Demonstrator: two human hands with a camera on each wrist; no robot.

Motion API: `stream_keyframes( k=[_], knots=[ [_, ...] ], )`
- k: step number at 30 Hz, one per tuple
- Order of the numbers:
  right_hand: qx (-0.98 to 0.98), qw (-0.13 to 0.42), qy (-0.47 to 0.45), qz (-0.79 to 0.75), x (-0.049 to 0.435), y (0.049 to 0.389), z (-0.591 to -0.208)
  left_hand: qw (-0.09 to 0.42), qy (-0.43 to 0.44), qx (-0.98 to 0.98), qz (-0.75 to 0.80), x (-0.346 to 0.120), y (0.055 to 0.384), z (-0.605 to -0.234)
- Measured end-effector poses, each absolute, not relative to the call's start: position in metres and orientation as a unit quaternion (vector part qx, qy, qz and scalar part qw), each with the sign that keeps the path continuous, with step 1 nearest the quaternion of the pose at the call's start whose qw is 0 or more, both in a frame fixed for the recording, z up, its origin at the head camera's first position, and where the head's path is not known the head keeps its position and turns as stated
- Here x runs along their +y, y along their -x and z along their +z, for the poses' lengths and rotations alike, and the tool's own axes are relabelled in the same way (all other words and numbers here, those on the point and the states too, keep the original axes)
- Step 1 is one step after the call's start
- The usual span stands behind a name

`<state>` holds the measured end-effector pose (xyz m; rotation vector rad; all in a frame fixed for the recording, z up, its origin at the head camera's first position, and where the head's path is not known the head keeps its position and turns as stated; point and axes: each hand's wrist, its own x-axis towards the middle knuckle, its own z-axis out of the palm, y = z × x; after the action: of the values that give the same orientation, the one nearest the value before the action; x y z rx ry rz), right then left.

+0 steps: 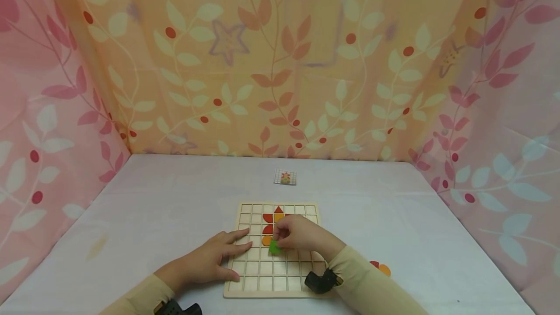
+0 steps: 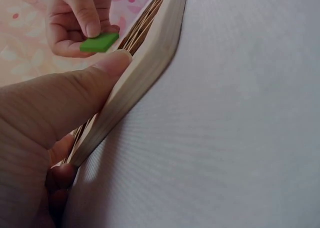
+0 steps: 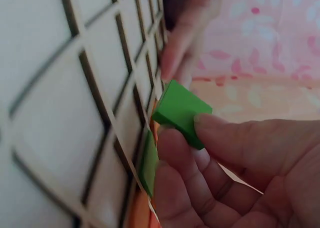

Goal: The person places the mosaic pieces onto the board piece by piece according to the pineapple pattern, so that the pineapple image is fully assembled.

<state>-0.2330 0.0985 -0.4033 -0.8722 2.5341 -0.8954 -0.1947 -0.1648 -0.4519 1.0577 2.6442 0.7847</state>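
Observation:
Between the thumb and fingers of my right hand is a green square tile, close over the wooden grid board. My left hand rests on the board's left side, fingers spread and its thumb on the rim. Set in the grid are a red triangle, an orange square, rounded red pieces and an orange round piece. The right wrist view shows a second green tile in a cell behind my fingers. My right hand hides part of the pattern.
A small card with a printed grid pattern lies beyond the board. Right of my right forearm are a loose red piece and an orange round piece, partly covered by the sleeve. Patterned cloth encloses the white table.

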Motion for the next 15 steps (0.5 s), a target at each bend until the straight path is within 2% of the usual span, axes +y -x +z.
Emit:
stream_keyframes(
  k=[7, 15],
  knots=[
    [0.899, 0.154, 0.275, -0.306, 0.081, 0.226, -0.409, 0.077, -0.364, 0.89, 0.262, -0.165, 0.194, -0.453],
    [0.901, 0.158, 0.265, -0.306, 0.077, 0.222, -0.409, 0.082, -0.362, 0.889, 0.267, -0.164, 0.195, -0.451]
  ],
)
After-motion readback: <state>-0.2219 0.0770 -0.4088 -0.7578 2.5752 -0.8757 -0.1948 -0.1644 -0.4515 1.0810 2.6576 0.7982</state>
